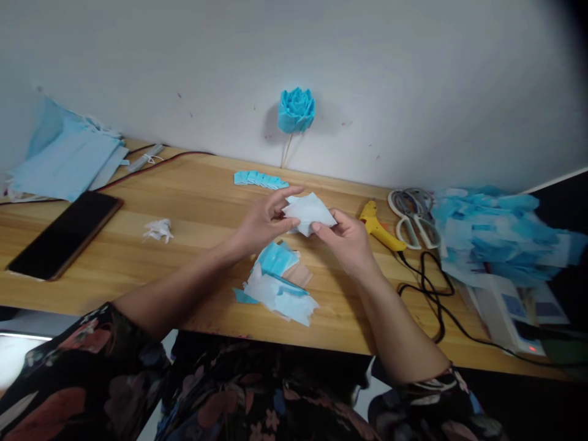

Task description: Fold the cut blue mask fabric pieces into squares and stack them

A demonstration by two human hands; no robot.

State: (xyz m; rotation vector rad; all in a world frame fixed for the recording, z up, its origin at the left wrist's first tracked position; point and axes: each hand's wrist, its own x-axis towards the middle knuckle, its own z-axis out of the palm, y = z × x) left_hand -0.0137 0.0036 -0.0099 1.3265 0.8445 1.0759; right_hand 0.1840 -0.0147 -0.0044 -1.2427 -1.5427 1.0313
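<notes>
Head view: the left hand (260,222) and right hand (351,242) grip a pale sheet (313,209) between thumbs and fingers, above the middle of the desk (206,202); cut pieces (278,285) lie toward the near edge, folded blue pieces (260,179) and a blue flower (296,110) near the far edge.

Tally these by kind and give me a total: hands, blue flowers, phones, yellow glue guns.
Hands: 2 (left hand, right hand)
Blue flower: 1
Phone: 1
Yellow glue gun: 1
Total: 5
Not tallied: the white sheet in both hands; its layers can't be counted.
</notes>
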